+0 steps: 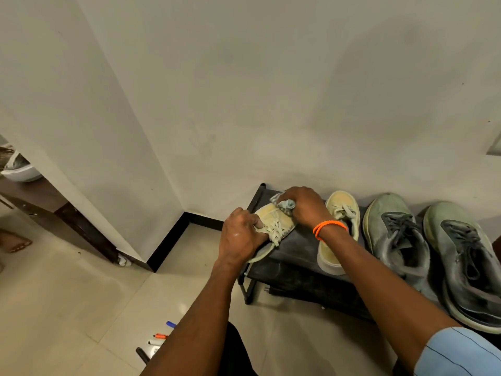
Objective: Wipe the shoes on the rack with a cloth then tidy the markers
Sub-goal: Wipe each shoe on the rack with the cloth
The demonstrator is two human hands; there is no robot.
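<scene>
- Gripping a pale yellow shoe (273,217) by its laced side, the left hand (241,234) holds it tilted over the left end of the black rack (295,248).
- The right hand (303,206) bunches a grey cloth (286,203) in curled fingers, pressing it on the shoe's toe.
- Its matching shoe (339,232) sits just right; two grey-green sneakers (433,253) stand further right.
- Markers (156,341) lie scattered on the near floor, left of the forearm.

Yellow shoe (273,221), orange wristband (328,228)
</scene>
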